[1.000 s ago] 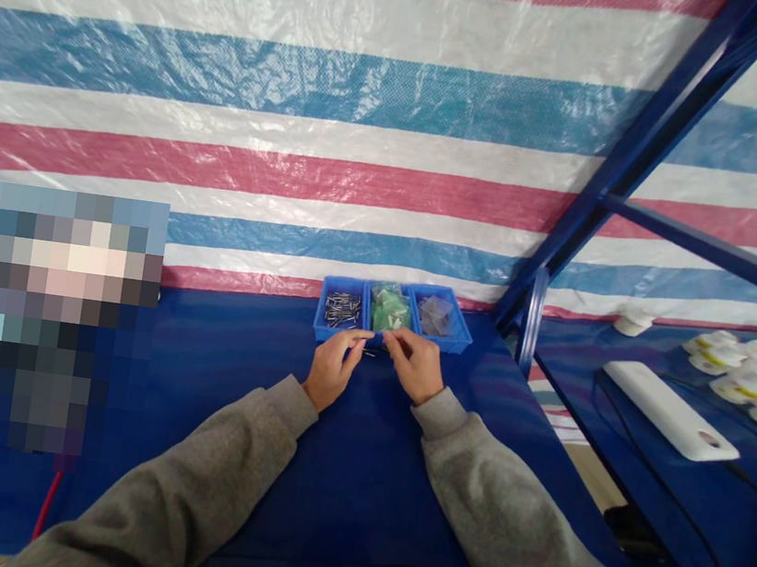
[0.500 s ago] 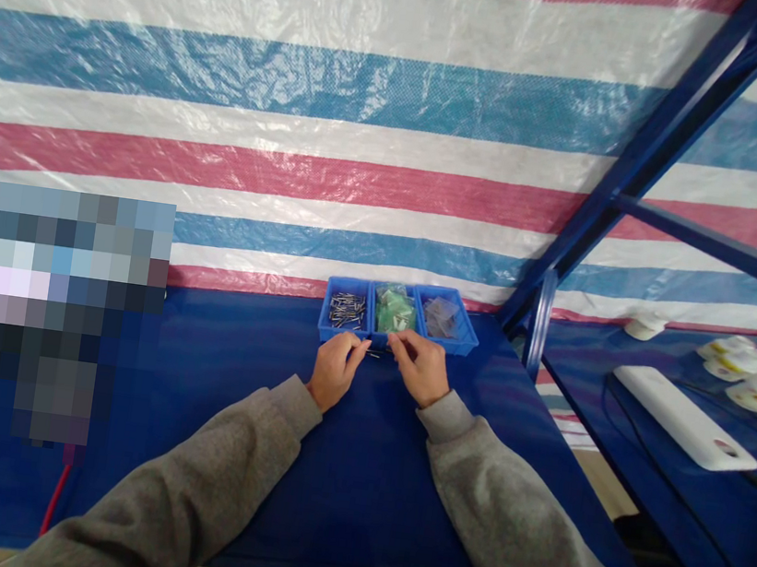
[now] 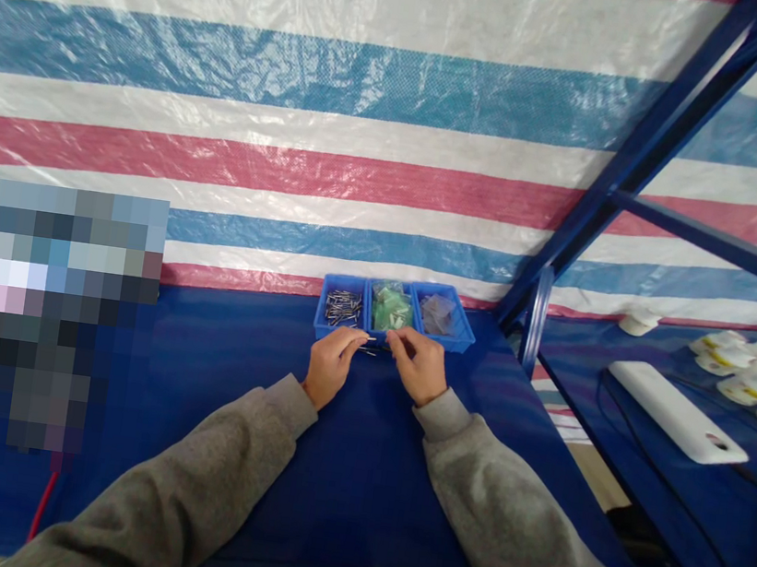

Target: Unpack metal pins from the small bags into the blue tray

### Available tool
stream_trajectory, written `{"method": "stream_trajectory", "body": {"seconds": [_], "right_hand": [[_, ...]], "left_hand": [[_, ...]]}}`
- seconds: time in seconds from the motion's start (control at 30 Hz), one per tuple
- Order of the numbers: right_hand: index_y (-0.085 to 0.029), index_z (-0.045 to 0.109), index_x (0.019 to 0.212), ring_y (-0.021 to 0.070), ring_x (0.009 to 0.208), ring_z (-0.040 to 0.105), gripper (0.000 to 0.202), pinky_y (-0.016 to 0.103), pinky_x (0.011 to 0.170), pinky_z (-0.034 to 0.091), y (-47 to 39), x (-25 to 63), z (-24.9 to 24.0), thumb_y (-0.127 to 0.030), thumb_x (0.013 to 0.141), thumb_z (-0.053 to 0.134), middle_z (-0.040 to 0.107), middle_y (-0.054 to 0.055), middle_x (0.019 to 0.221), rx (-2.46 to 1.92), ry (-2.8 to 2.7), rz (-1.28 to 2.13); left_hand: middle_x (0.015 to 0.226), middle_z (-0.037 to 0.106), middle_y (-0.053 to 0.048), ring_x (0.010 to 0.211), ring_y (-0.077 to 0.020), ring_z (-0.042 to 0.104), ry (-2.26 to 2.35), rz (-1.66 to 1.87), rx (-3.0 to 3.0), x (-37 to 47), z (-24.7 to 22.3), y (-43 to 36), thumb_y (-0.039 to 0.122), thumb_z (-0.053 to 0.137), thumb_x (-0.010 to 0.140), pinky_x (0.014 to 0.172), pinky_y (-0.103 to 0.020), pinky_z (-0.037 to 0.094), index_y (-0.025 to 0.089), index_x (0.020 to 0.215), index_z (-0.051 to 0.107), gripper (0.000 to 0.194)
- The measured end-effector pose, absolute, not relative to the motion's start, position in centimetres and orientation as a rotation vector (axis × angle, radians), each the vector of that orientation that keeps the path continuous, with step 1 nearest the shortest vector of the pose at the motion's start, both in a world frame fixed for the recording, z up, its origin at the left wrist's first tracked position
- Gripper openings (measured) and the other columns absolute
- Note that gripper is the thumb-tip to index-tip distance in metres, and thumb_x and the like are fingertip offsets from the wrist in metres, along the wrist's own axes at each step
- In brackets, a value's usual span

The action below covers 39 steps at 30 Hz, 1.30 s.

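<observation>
Fingers (image 3: 346,340) of our L hand (image 3: 326,366) are pinching a thin metal pin (image 3: 369,338) near one end, its other end poking out toward our R hand (image 3: 424,369), whose fingertips are pressed together; can't tell if anything tiny sits btwn them. The pin is just above the tabletop (image 3: 353,475), in front of the bins, w/ a few loose pins (image 3: 368,351) lying below it. Main risk, we'd say: the pin slips or twists, bc it's slim, prob. smooth, and held only at the tips. If dropped, it could get lost among the loose ones or roll off. A careless wrist could also bump a bin, since both hands are right by the front walls; can't tell if we're touching. Around us: L bin (image 3: 321,321) full of pins, mid bin (image 3: 380,337) w/ a green bag (image 3: 390,304), R bin (image 3: 461,339) w/ clear bags (image 3: 436,314). Our hands partly hide the bin fronts. To the R, a blue frame (image 3: 649,138) stands btwn us and a side tabletop (image 3: 646,477) w/ a white box (image 3: 669,405) and white rolls (image 3: 748,386). Far L is pixelated, contents unclear; a red cord (image 3: 43,504) hangs below it.
</observation>
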State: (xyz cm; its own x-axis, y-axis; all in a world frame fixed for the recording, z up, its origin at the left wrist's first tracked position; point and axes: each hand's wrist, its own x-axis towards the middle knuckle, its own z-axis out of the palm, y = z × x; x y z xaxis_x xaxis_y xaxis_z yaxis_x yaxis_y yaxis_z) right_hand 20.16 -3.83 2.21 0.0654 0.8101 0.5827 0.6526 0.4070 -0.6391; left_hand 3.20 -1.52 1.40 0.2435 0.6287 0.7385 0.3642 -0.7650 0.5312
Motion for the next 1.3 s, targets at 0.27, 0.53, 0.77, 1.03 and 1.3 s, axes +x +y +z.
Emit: {"method": "stream_trajectory", "body": {"seconds": [0.27, 0.53, 0.77, 1.03, 1.3], "right_hand": [[-0.019, 0.067, 0.093, 0.0158, 0.069, 0.062, 0.024, 0.026, 0.062, 0.048, -3.9, 19.9, 2.0, -0.036, 0.089, 0.05, 0.069, 0.006, 0.086, -1.174, -1.698, 0.261], [-0.019, 0.065, 0.082, 0.0142, 0.061, 0.058, 0.022, 0.025, 0.06, 0.046, -3.9, 19.8, 2.2, -0.035, 0.089, 0.05, 0.065, 0.003, 0.073, -1.163, -1.757, 0.291], [-0.019, 0.06, 0.086, 0.0148, 0.063, 0.06, 0.023, 0.024, 0.059, 0.044, -3.9, 20.0, 2.1, -0.035, 0.092, 0.045, 0.065, 0.003, 0.073, -1.25, -1.691, 0.285], [-0.019, 0.062, 0.074, 0.0139, 0.059, 0.057, 0.029, 0.024, 0.059, 0.041, -3.4, 20.0, 1.9, -0.037, 0.091, 0.047, 0.062, 0.001, 0.065, -1.267, -1.777, 0.207], [-0.018, 0.063, 0.075, 0.0146, 0.06, 0.059, 0.033, 0.025, 0.058, 0.042, -3.5, 20.1, 2.0, -0.038, 0.092, 0.043, 0.065, 0.003, 0.068, -1.282, -1.693, 0.174]], "left_hand": [[0.073, 0.067, -0.001, 0.073, -0.0121, 0.065, 0.948, 1.479, 2.186, 3.1, 1.2, -1.5, 0.023, 0.046, 0.092, 0.076, -0.023, 0.049, 0.017, 0.098, 0.061, 0.017], [0.063, 0.061, 0.003, 0.058, -0.0089, 0.059, 0.92, 1.393, 2.167, 2.9, 0.8, -1.5, 0.026, 0.044, 0.093, 0.065, -0.02, 0.048, 0.017, 0.105, 0.057, 0.02], [0.085, 0.071, -0.002, 0.078, -0.0148, 0.068, 0.973, 1.529, 2.131, 3.2, 1.6, -1.6, 0.029, 0.058, 0.086, 0.078, -0.026, 0.052, 0.019, 0.093, 0.066, 0.015], [0.101, 0.068, -0.008, 0.097, -0.0171, 0.064, 0.862, 1.553, 2.135, 3.0, 1.9, -1.6, 0.022, 0.055, 0.087, 0.088, -0.032, 0.05, 0.017, 0.088, 0.059, 0.008], [0.101, 0.069, -0.01, 0.094, -0.0171, 0.066, 0.84, 1.493, 2.158, 3.3, 1.4, -2.0, 0.021, 0.049, 0.09, 0.084, -0.033, 0.052, 0.016, 0.092, 0.054, 0.007]]}}
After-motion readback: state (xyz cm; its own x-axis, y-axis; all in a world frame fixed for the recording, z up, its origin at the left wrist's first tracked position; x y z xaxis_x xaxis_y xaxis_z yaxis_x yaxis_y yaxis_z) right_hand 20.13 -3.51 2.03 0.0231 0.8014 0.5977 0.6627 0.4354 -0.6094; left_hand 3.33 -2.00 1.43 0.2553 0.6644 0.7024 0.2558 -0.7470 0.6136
